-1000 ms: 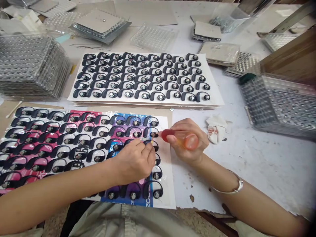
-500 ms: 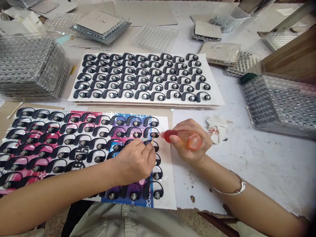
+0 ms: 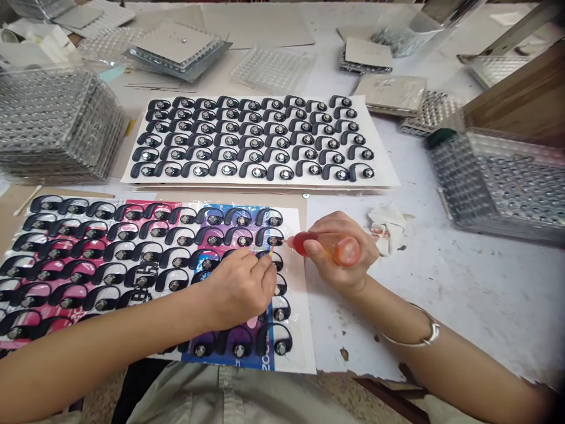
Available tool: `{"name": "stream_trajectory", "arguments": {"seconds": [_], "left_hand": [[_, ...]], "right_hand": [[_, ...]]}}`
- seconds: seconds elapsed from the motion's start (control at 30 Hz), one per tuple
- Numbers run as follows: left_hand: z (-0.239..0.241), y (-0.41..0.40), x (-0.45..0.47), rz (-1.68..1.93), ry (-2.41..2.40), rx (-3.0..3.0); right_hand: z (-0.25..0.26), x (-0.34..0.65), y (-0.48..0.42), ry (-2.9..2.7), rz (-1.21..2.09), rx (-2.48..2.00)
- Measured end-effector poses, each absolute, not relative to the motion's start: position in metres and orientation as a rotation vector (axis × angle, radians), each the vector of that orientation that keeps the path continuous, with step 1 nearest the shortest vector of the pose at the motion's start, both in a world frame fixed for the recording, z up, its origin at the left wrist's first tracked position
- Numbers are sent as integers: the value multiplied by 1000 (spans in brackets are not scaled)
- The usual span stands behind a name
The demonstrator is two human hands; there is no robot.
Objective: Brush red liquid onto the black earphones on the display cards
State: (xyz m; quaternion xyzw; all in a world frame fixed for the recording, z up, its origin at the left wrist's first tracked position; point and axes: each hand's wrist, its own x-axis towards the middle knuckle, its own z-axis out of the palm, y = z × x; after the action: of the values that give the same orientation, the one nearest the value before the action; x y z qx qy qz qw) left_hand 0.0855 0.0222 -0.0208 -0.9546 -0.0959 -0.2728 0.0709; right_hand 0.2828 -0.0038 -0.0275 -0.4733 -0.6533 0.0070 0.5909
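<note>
My right hand grips a small squeeze bottle of orange-red liquid, tipped sideways. Its thin nozzle points left at a black ear-hook earphone piece with a round silver centre; whether they touch I cannot tell. Close beside it, my left hand pinches a thin yellowish stick, with its tip near the same piece. Rows of like black pieces lie on a printed pink, blue and white sheet under my left hand and forearm, which hide some of them.
Behind lies a white board bearing more rows of black pieces. Stacked clear blister trays stand at the left and right. A stained crumpled tissue lies right of my right hand. A cotton swab rests at far left.
Both hands stay almost in place, the bottle nozzle and the stick still at the same piece. The whole view has shifted very slightly.
</note>
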Motion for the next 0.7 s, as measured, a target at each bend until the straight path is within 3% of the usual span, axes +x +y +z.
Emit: {"name": "stream_trajectory", "arguments": {"seconds": [0.7], "left_hand": [[-13,26,84,-734,-268,-2918]], "right_hand": [[-34,283,-4,-1501,53,-1056]]}}
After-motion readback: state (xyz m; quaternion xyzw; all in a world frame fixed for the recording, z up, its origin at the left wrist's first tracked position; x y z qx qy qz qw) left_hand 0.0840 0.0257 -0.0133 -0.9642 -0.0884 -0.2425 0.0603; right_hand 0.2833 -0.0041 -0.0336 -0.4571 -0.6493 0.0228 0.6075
